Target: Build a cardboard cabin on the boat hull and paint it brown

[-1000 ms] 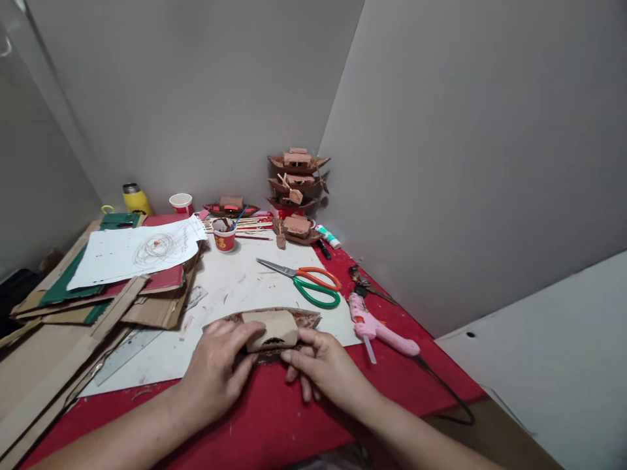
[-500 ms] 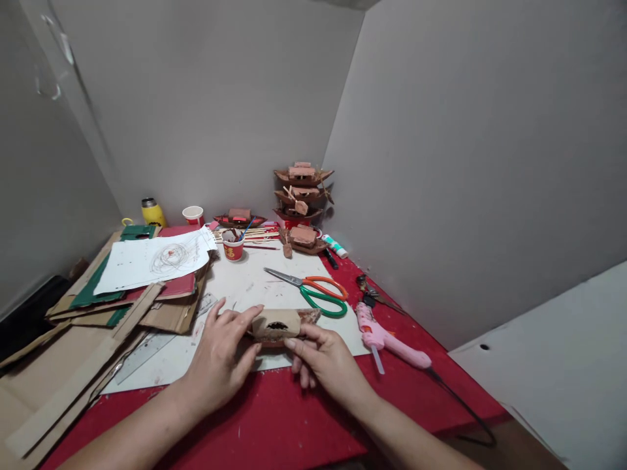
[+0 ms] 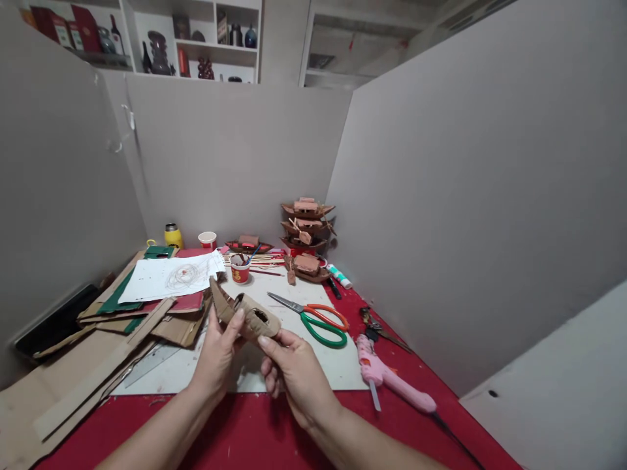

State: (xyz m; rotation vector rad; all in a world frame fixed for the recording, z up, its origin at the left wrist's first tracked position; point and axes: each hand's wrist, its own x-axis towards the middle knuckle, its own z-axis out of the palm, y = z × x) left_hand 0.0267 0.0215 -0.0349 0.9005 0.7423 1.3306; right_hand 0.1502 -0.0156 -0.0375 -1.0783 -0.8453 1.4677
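A small cardboard model boat [image 3: 255, 318] is held tilted above the white sheet, its pointed end up at the left. Its curved tan canopy has a ragged dark hole in the side. My left hand [image 3: 220, 349] grips the boat's left part, thumb against the canopy's edge. At the other end my right hand [image 3: 294, 369] pinches the boat between thumb and fingers; the far end is hidden behind that hand. Scissors [image 3: 313, 318] with orange and green handles lie just beyond, and a pink glue gun [image 3: 386, 375] rests to the right.
Several finished model boats [image 3: 307, 225] are stacked at the back, near the grey partition. A red paper cup [image 3: 240, 269] holds a blue brush. Cardboard pieces [image 3: 183, 326] and a scribbled paper [image 3: 151, 277] cover the left side. The glue gun's cord trails off the front right.
The boat has turned from level to tilted, left end raised. My left hand has gone from spread fingers beside it to gripping it. The view has tipped upward, bringing shelves into sight.
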